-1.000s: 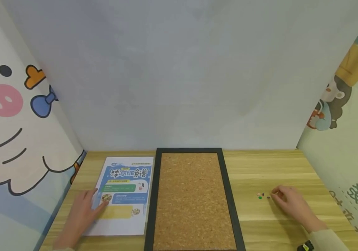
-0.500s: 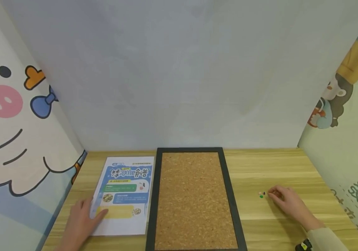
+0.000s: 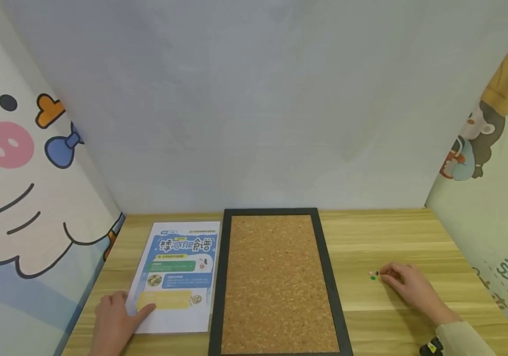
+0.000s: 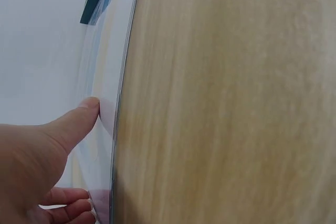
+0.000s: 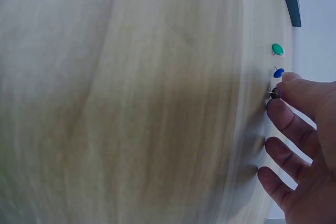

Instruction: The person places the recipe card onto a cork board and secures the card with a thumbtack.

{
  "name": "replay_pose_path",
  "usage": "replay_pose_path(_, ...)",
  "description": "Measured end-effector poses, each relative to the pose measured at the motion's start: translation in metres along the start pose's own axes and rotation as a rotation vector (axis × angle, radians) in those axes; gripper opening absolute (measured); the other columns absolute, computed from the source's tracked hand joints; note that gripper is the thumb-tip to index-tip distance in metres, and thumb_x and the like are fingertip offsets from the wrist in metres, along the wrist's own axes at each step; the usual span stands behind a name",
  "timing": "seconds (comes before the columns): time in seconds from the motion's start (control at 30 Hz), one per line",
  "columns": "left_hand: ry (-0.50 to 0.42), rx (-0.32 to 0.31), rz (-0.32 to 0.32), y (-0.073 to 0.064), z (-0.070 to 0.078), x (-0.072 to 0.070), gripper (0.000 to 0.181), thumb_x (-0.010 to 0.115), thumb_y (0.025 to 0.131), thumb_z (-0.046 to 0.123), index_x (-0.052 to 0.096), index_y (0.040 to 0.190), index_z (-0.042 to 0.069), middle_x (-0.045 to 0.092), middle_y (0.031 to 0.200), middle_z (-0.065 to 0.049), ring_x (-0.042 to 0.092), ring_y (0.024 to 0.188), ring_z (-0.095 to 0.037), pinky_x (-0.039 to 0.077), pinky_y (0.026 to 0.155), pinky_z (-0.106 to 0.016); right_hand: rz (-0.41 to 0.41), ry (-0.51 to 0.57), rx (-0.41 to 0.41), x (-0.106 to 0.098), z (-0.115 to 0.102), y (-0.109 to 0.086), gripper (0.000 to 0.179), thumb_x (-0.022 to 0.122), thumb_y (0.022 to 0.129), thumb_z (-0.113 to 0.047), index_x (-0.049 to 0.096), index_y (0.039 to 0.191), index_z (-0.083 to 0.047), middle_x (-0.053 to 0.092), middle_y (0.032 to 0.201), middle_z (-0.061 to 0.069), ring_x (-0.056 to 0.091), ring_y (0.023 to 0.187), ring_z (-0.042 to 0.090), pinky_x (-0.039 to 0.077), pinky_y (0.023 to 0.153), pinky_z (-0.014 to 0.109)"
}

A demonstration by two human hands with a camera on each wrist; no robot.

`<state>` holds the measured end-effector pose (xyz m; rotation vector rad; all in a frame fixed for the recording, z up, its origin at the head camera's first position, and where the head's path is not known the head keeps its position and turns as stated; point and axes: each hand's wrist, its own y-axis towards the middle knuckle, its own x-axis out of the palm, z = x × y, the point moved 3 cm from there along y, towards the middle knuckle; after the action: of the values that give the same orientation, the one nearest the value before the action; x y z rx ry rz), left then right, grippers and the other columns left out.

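Observation:
My left hand (image 3: 113, 321) rests at the lower left edge of a printed poster sheet (image 3: 178, 319). In the left wrist view its thumb lies on the sheet, which has a clear, glossy edge, with the other fingers near that edge. On the right, my right hand (image 3: 407, 286) is low over the table. Its thumb and index finger pinch a dark thumbtack (image 5: 276, 93), point outward. A green thumbtack (image 5: 277, 49) and a blue thumbtack (image 5: 279, 72) lie close by. A pale thumbtack (image 3: 371, 273) also shows beside them in the head view.
Between the hands a cork board (image 3: 278, 282) with a black frame lies on the wooden table (image 3: 383, 237). The poster lies just left of its frame. A grey-white wall (image 3: 263, 109) rises behind the table, with printed panels at both sides.
My left hand has slid down the poster's left edge toward me. The dark thumbtack that lay apart by my right fingertips is now between thumb and index finger.

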<state>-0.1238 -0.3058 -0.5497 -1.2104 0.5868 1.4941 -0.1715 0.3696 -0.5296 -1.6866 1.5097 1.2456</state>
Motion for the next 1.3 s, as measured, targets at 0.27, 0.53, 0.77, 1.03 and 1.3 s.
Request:
replay_pose_path(0.27,-0.018,-0.031,0.006,-0.001,0.002,-0.004,0.094,0.064,0.066,0.074,0.044,0.101,-0.011,0.039,0.092,-0.025,0.036,0.085,-0.036,0.036,0.069,-0.042,-0.019,-0.022,0.034,0.001,0.004,0.0,0.005,0.067,0.087,-0.02,0.07,0.09,-0.017,0.069,0.087,-0.004,0.056,0.081,0.02,0.045,0.073,0.045)
replay_pose_path(0.53,-0.119,-0.068,-0.032,0.004,-0.009,-0.007,0.083,0.071,0.07,0.061,0.045,0.102,-0.01,0.045,0.089,-0.021,0.042,0.081,-0.031,0.04,0.068,-0.039,-0.027,0.015,0.023,0.0,0.004,0.0,0.005,0.066,0.088,-0.017,0.07,0.089,-0.017,0.069,0.086,-0.005,0.059,0.08,0.017,0.047,0.072,0.04)
replay_pose_path(0.77,-0.195,-0.078,-0.055,0.01,-0.015,-0.006,0.074,0.072,0.077,0.048,0.041,0.11,-0.01,0.049,0.094,-0.024,0.047,0.08,-0.029,0.043,0.068,-0.039,-0.059,0.094,0.023,-0.005,0.011,0.003,0.007,0.064,0.089,-0.014,0.07,0.091,-0.015,0.069,0.088,-0.004,0.058,0.077,0.0,0.05,0.066,0.027)
replay_pose_path(1.03,-0.238,-0.061,-0.042,0.017,-0.018,-0.01,0.054,0.071,0.082,0.022,0.043,0.114,-0.011,0.053,0.096,-0.024,0.052,0.084,-0.03,0.045,0.07,-0.04,-0.069,0.124,0.047,-0.006,0.014,0.005,0.005,0.065,0.089,-0.019,0.07,0.089,-0.017,0.068,0.086,-0.006,0.056,0.076,-0.001,0.048,0.066,0.026)
replay_pose_path(1.3,-0.238,-0.048,-0.054,0.015,-0.02,-0.015,0.045,0.07,0.082,0.02,0.049,0.109,-0.01,0.054,0.089,-0.018,0.051,0.08,-0.026,0.043,0.065,-0.033,-0.085,0.154,0.06,-0.002,0.015,0.004,0.004,0.067,0.087,-0.02,0.069,0.088,-0.016,0.066,0.081,-0.008,0.054,0.07,-0.001,0.046,0.062,0.023)
